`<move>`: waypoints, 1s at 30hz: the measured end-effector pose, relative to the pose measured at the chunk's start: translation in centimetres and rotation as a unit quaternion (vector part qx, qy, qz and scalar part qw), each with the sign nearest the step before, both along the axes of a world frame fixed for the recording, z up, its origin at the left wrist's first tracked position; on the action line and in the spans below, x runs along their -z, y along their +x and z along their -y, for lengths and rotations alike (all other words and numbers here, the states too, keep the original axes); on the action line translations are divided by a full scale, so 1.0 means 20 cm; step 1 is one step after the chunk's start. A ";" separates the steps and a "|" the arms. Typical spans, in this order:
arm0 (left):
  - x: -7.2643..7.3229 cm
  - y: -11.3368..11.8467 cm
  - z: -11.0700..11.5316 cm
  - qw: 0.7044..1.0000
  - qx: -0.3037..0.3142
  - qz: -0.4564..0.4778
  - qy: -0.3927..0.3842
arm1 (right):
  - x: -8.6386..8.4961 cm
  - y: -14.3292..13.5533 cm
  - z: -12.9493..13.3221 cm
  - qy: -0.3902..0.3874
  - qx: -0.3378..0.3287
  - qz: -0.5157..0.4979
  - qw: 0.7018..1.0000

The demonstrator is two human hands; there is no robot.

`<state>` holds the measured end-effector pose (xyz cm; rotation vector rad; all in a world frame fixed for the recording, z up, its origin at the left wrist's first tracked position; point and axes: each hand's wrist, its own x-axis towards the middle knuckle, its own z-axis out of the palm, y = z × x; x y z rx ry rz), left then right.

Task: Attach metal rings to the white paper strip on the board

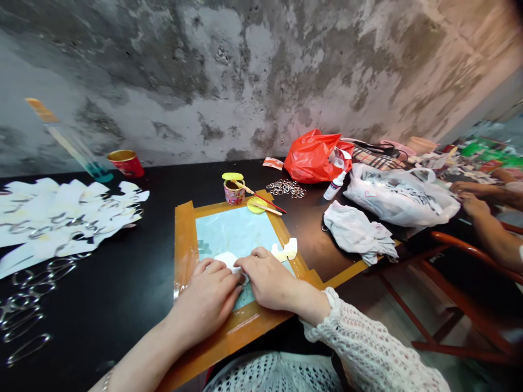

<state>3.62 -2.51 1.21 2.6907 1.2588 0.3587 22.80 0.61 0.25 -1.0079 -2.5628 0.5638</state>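
Observation:
Both of my hands rest low over a light blue sheet edged with brown tape, their fingers meeting at a small white cut piece. My left hand has its fingers closed on the left side of the piece. From the right, my right hand pinches the same piece with bent fingers. Much of the piece is hidden under the fingertips. Just beyond my right hand lies a cream-white cut-out with a notched edge.
A small pot with a yellow rim stands behind the sheet, beside a red-handled brush. Metal rings, a white bottle, a cloth and bags lie right. White pieces and clips lie left. Another person's hands are far right.

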 end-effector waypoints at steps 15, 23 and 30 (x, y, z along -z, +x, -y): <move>0.01 -0.03 -0.01 0.998 -0.044 0.049 0.004 | 0.01 0.08 0.01 -0.027 0.085 -0.133 0.987; 0.00 -0.01 0.00 0.999 -0.024 0.043 -0.007 | 0.02 0.04 0.02 -0.023 0.067 -0.106 0.992; 0.01 0.00 0.00 1.000 -0.010 0.017 -0.010 | 0.02 0.02 0.02 -0.012 0.068 -0.067 0.995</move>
